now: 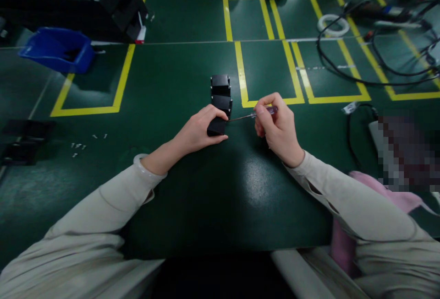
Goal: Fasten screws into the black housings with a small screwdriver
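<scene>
Black plastic block at the near end of a row of three black blocks lies gripped by the left hand; the right hand pinches a slim purple-handled screwdriver, tip at the block, on the green table

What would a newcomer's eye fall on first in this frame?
At table centre, the left hand grips the nearest of a row of black blocks, while the right hand holds a screwdriver tip against it. Yellow tape rectangles lie beyond, and a blue bin sits far left.
</scene>
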Available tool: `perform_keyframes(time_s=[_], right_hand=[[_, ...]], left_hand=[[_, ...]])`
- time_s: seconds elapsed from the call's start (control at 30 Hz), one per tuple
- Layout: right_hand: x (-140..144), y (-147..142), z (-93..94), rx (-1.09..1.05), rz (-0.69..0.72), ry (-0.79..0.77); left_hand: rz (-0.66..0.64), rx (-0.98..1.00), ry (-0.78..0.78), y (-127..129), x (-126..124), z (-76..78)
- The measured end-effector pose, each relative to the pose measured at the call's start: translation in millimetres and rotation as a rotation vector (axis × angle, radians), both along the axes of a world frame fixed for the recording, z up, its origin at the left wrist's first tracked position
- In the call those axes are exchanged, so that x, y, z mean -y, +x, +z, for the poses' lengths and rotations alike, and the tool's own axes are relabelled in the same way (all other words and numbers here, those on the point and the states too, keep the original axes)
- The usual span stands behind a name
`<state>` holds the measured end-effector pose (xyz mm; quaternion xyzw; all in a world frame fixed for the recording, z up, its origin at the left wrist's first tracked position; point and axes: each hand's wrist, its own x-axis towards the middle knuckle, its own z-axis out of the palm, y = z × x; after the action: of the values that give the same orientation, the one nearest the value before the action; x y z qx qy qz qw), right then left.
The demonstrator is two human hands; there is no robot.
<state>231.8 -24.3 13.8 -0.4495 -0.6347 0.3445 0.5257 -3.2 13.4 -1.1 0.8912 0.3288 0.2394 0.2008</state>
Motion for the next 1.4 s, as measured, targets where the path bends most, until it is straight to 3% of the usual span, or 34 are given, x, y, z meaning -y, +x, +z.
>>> perform_keyframes(time_s=[1.4], right_hand=[[-1.2, 1.5, -2.6, 0.014, -0.024, 0.016]], left_hand=[[-0.002, -0.008, -0.005, -0.6, -0.1, 0.4]])
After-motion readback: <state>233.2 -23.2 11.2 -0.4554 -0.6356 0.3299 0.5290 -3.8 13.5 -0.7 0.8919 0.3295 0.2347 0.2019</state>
